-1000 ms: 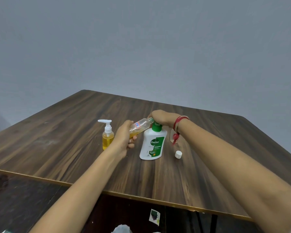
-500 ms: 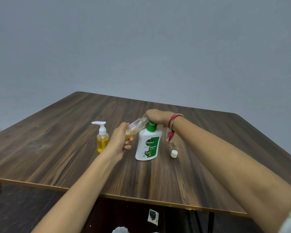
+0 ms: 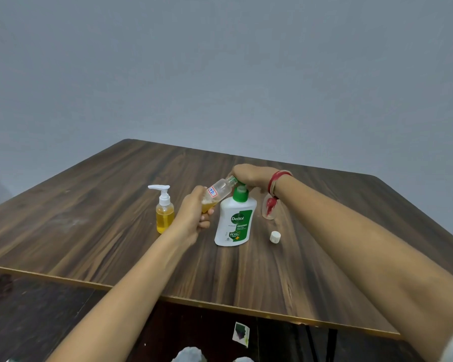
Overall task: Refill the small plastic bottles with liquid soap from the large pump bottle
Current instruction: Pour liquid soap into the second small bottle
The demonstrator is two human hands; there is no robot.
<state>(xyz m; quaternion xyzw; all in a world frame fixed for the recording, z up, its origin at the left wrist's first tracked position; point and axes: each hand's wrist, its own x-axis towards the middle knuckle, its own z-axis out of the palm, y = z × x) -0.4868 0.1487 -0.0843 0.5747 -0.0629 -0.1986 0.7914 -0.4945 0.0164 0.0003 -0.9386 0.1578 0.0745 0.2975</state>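
A white Dettol pump bottle (image 3: 234, 223) with a green collar stands mid-table. My right hand (image 3: 251, 175) rests closed over its pump head and hides it. My left hand (image 3: 194, 212) grips a small clear bottle (image 3: 219, 190), tilted so its open neck points up at the pump spout; yellow soap pools at its lower end by my fingers. A white cap (image 3: 275, 236) lies on the table to the right of the pump bottle. Another small clear bottle (image 3: 268, 209) stands behind my right wrist, partly hidden by a red thread tassel.
A small pump bottle (image 3: 164, 209) of yellow liquid stands left of my left hand. The dark wooden table (image 3: 89, 231) has a gold front edge (image 3: 220, 303) close to me. A grey wall rises behind. Scraps lie on the dark floor below.
Both hands stay on their bottles in the same pose. The whole scene has shifted a little in the frame as my head moved.
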